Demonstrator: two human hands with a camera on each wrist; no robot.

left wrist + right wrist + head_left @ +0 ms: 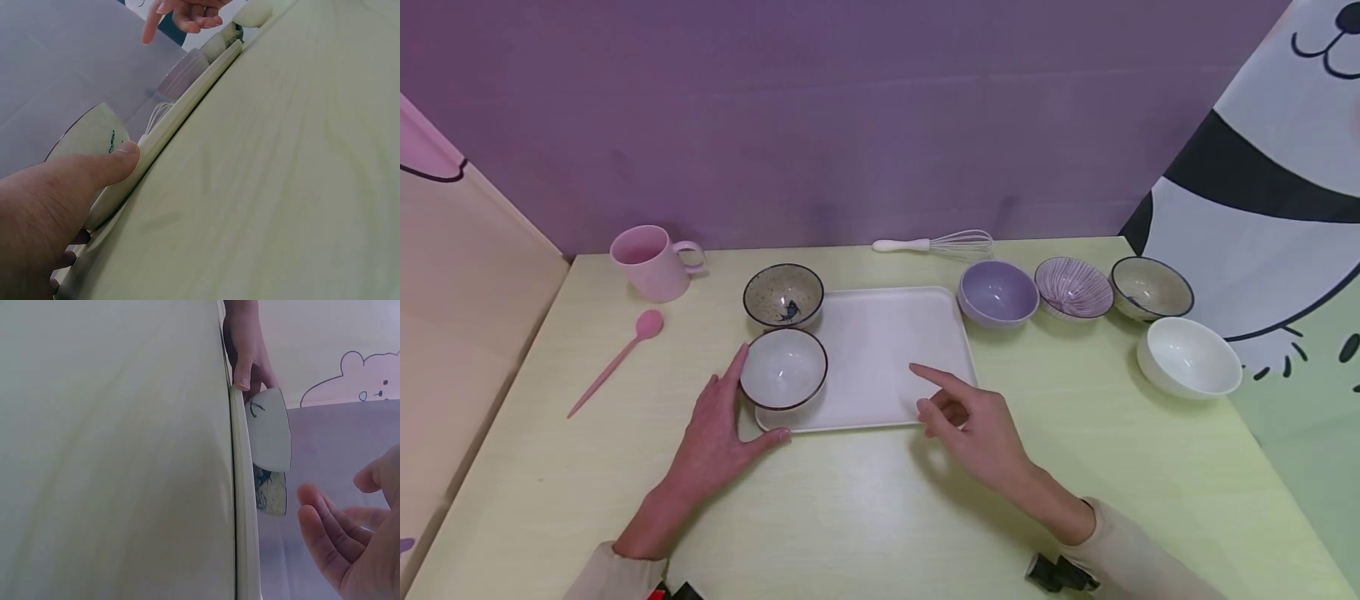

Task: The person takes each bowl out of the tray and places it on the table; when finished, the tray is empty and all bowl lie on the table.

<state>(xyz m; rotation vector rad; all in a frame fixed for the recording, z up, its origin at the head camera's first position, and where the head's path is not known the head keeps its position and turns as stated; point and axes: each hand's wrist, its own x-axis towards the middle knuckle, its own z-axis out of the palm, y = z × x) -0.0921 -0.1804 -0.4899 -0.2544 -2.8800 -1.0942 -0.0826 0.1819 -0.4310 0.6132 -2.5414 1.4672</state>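
A pink mug (pixel 650 261) stands at the far left of the pale green worktop (pixel 880 508), with a pink spoon (pixel 617 360) lying on the surface in front of it. Next comes the left hand (pixel 718 437), resting on the worktop at the near left corner of the white tray (pixel 887 350); its fingers are straight and spread, the forefinger lying along the left side of the white bowl (pixel 784 367) and the thumb tip touching the tray's front edge, so it cups the bowl loosely without clasping it. In the left wrist view the thumb (pixel 119 159) presses against the tray rim just below the bowl. The white bowl sits upright on the tray's near left corner, and a speckled bowl (pixel 783 295) with a dark fish mark inside stands just behind it, at the tray's far left corner. The right hand (pixel 973 421) hovers over the near right edge of the tray, forefinger stretched out toward the tray's middle, the other fingers loosely curled and holding nothing. Behind the tray lies a whisk (pixel 936 245). To the right stand a lilac bowl (pixel 997 292), a striped bowl (pixel 1073 287), a beige bowl (pixel 1152 287) and a plain white bowl (pixel 1189 357).
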